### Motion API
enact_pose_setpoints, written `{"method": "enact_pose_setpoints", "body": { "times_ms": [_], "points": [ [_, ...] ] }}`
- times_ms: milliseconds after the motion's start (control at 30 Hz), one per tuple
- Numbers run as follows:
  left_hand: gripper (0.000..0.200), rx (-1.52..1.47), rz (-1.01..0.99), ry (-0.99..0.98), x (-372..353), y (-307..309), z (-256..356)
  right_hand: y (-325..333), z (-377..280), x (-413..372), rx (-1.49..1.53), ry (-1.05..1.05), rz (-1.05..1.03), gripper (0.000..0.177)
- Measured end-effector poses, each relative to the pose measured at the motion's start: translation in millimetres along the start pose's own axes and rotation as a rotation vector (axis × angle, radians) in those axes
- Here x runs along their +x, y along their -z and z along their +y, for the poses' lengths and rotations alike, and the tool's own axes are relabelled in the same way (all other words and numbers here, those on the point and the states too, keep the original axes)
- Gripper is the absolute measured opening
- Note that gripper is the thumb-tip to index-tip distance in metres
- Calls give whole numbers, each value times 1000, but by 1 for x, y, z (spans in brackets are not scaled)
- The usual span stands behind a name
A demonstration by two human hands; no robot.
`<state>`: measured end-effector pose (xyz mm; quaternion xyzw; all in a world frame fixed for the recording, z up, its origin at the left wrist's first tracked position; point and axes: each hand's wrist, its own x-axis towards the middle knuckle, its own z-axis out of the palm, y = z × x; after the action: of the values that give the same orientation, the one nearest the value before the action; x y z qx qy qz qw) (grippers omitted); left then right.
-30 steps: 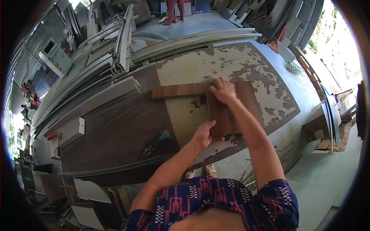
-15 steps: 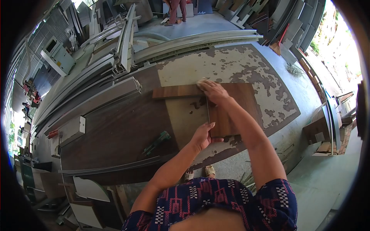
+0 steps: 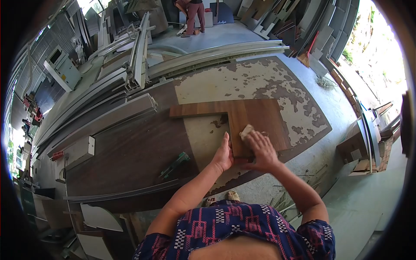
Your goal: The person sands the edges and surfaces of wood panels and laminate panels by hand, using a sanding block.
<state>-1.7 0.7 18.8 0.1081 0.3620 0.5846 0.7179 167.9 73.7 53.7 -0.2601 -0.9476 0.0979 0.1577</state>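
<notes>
An L-shaped brown wooden panel point(image 3: 264, 115) lies on the worn worktable point(image 3: 208, 86), its narrow arm stretching to the left. My left hand point(image 3: 224, 155) grips the panel's near left corner, thumb up along the edge and fingers partly hidden beneath. With my right hand point(image 3: 262, 151) I press a small pale cloth or pad point(image 3: 246, 131) against the panel's face, near its front part. A green tool point(image 3: 175, 164) rests on the dark part of the table, left of my left hand.
Long metal rails point(image 3: 216, 54) run along the table's far side. A pale beam point(image 3: 108, 123) lies at the left. Further back stands a person point(image 3: 195, 15) in reddish trousers. A broom point(image 3: 304, 58) leans at the upper right, above boards and a cardboard box point(image 3: 353, 141).
My right hand has moved from the panel's far edge to its near part, with the pale cloth or pad. My left hand remains at the near left corner, its thumb now pointing upward.
</notes>
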Motion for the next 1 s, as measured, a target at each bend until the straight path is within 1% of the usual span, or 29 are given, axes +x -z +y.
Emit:
{"method": "enact_pose_setpoints", "body": {
  "times_ms": [67, 100, 167, 200, 300, 333, 367, 433, 467, 533, 600, 700, 800, 833, 933, 1000],
  "points": [
    [83, -7, -22, -18, -3, -2, 0, -9, -13, -5, -3, 43, 64, 78],
    [84, -10, -38, -31, -6, -5, 2, -8, -14, -3, 36, 30, 97, 72],
    [86, -5, -89, -52, -12, -11, 5, -6, -9, -3, -79, 50, 140, 65],
    [87, 4, -124, -58, -13, -14, 5, 0, -8, 0, -138, 60, 163, 62],
    [88, 77, -260, -66, -16, -25, 12, 34, -3, 6, -122, 68, 303, 53],
    [88, 108, -309, -67, -21, -33, 17, 46, 0, 9, -118, 85, 316, 50],
    [76, 114, -276, -89, -29, -43, 21, 59, 5, 13, -111, 99, 330, 47],
    [65, 449, -131, -289, -38, -35, 26, 86, 4, 23, -88, 120, 368, 39],
    [59, 613, -55, -390, -44, -26, 29, 95, 6, 27, -78, 130, 336, 39],
    [49, 1122, 179, -699, -60, 18, 34, 112, 17, 33, -55, 152, 274, 38],
    [46, 1103, 651, -727, -105, 31, 38, 126, 29, 43, -24, 201, 272, 33],
    [45, 1537, 986, -1222, -135, 26, 62, 136, 47, 62, 95, 314, 283, 29],
    [50, 1868, 722, -727, -125, 63, 79, 148, 54, 76, 225, 190, 167, 31],
    [54, 1841, 686, -565, -119, 68, 78, 149, 58, 81, 261, 169, 157, 34],
    [46, 1741, 640, -501, -104, 79, 81, 157, 60, 91, 292, 140, 93, 35],
    [35, 1727, 522, -721, -103, 89, 85, 162, 64, 94, 381, 45, 42, 37]
  ]
}}
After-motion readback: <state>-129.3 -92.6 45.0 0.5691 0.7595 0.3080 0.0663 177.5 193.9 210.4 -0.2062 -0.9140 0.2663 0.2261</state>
